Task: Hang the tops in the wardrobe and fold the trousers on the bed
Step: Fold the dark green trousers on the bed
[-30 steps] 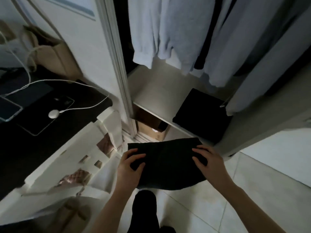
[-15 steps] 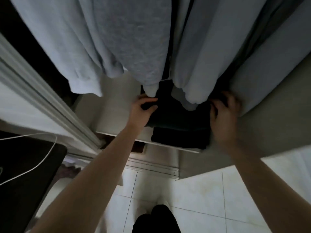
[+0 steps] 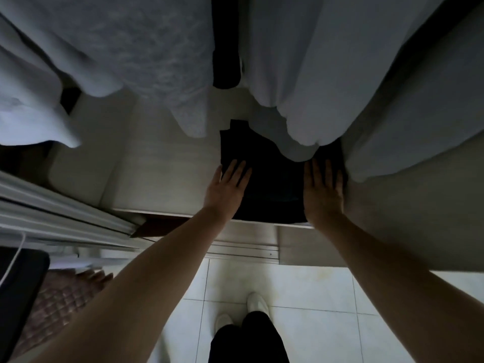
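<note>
While folded trousers (image 3: pixel 272 184) lie shelved — both hands flat, left hand (image 3: pixel 226 188), right hand (image 3: pixel 323 191) flanking.

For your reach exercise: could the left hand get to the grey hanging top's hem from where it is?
Probably yes: the left hand lies flat on the black pile, and the grey top hangs just above with nothing between.

No legible text, label, brand or number anywhere in view.
</note>
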The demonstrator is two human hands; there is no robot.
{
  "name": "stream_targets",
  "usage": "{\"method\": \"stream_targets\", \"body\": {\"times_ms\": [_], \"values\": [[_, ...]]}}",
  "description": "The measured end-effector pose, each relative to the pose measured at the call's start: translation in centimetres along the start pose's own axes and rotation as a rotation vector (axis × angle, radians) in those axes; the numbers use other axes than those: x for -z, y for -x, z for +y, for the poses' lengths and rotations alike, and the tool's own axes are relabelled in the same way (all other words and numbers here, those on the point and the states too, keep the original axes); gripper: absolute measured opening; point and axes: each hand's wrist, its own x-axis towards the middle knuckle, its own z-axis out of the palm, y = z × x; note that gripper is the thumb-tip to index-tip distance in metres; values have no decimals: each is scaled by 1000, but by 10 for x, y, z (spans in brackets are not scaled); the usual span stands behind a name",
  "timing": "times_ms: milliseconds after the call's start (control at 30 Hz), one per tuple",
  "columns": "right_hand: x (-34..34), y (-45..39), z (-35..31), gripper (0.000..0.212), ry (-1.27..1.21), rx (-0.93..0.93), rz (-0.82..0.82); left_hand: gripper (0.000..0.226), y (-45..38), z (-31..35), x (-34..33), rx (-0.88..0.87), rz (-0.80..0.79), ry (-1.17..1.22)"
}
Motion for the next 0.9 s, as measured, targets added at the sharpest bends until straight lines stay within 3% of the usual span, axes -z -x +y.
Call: {"method": "stream_targets", "body": {"times_ms": [133,267,333,433,533,733,900], "values": [[-3,-2,8,60,-49,20,22,60,-6,-4,0,-19,-62,33],[7,1,13,64,-189,-4,138,65,6,-13,5,-108,279,81],[4,17,13,69,-209,-13,217,65,15,-20,-3,-189,352,4],[-16,45,13,74,-136,56,101,67,31,-16,-18,-233,254,-60],[-25,48,14,76,-112,59,35,62,39,-7,-28,-170,195,11],[-19,59,15,81,-97,73,-66,91,42,6,-27,-4,-75,-18],[-2,77,5,83,-140,79,-120,79,66,12,-13,50,-114,45]]}}
